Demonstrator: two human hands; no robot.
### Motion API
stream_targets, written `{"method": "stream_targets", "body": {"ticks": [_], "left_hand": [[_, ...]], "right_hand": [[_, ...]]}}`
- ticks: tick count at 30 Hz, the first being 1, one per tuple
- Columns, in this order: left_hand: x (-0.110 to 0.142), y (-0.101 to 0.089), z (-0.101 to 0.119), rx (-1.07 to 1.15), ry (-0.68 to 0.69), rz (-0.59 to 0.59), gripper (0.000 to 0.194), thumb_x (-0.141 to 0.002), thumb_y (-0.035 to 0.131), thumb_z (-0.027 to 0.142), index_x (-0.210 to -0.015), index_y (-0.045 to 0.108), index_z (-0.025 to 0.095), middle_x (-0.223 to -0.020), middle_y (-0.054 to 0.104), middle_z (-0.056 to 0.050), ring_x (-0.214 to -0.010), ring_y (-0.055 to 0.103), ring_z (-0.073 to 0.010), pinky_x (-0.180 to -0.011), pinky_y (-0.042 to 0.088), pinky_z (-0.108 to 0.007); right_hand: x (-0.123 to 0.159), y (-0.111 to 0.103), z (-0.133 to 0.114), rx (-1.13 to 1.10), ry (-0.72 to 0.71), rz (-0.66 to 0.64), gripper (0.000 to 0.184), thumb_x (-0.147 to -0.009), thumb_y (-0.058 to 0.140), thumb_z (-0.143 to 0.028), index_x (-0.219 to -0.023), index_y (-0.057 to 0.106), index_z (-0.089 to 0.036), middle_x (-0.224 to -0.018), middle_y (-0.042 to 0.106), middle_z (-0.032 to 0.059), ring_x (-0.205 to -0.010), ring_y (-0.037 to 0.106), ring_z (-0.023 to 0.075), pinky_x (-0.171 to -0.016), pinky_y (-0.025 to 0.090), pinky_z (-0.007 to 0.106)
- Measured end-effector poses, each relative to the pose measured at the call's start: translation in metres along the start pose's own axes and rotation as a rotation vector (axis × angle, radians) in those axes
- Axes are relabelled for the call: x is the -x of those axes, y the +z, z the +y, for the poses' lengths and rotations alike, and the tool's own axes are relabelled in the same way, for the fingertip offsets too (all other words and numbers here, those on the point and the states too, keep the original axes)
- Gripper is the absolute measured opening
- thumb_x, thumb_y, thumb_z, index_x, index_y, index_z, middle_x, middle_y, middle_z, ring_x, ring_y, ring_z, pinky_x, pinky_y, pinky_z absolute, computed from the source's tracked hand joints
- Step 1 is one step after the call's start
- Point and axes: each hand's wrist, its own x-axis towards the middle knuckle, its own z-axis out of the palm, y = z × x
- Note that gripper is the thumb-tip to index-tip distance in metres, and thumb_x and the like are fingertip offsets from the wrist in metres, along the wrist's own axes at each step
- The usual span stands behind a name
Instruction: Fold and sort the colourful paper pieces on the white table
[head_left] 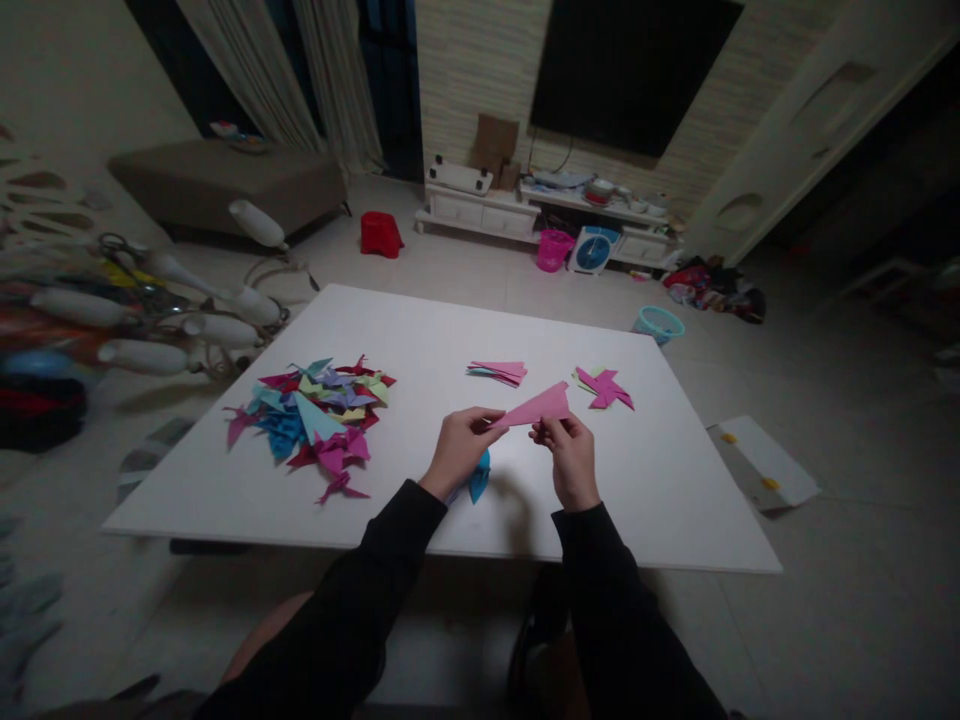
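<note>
Above the white table, a pink folded paper with a narrow pointed end is held between both hands. My left hand pinches its narrow left end. At its lower right edge, my right hand grips it with curled fingers. A blue folded paper piece lies just beneath my left hand, partly hidden by it. Beyond the hands rests a small stack of folded pink and light-blue papers. To the right of that lies a pink pinwheel-shaped paper with a pale green piece under it.
A heap of colourful origami cranes covers the table's left part. A lamp with several white shades stands beyond the left edge. On the floor are a red stool, a teal basket and a white board.
</note>
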Motion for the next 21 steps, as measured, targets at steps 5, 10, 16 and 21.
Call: {"method": "stream_targets", "body": {"ticks": [5,10,16,21], "left_hand": [[0.002,0.0,-0.006,0.195,-0.17,-0.075,0.033,-0.064,0.088,0.032,-0.09,0.079,0.012,-0.077,0.076,-0.011,-0.069,0.071,-0.0212,-0.069,0.055,-0.032],[-0.006,0.002,-0.009,0.366,-0.28,-0.153,0.042,-0.063,0.09,0.037,-0.094,0.077,0.011,-0.081,0.076,-0.011,-0.072,0.071,-0.0196,-0.068,0.053,-0.029],[-0.008,0.004,-0.008,0.484,-0.371,-0.214,0.045,-0.061,0.092,0.036,-0.094,0.076,0.011,-0.086,0.076,-0.012,-0.073,0.072,-0.0185,-0.071,0.051,-0.028],[-0.003,0.006,-0.008,0.493,-0.371,-0.241,0.045,-0.062,0.092,0.035,-0.096,0.075,0.011,-0.086,0.076,-0.012,-0.074,0.071,-0.0178,-0.073,0.052,-0.029]], "right_hand": [[0.005,0.003,-0.003,0.005,-0.048,-0.106,0.027,-0.073,0.08,-0.04,-0.083,0.066,-0.019,-0.082,0.069,0.001,-0.078,0.066,0.0162,-0.067,0.052,0.027],[0.004,0.009,-0.002,0.012,-0.056,-0.154,0.032,-0.071,0.084,-0.037,-0.09,0.065,-0.021,-0.092,0.071,0.0015,-0.085,0.066,0.0164,-0.072,0.053,0.029],[0.005,0.015,-0.005,0.034,-0.061,-0.185,0.028,-0.074,0.082,-0.037,-0.087,0.064,-0.02,-0.095,0.075,0.0051,-0.087,0.068,0.018,-0.076,0.055,0.032],[0.008,0.017,-0.005,0.022,-0.06,-0.182,0.03,-0.073,0.083,-0.034,-0.09,0.063,-0.021,-0.097,0.077,0.0069,-0.094,0.071,0.021,-0.081,0.056,0.035]]}}
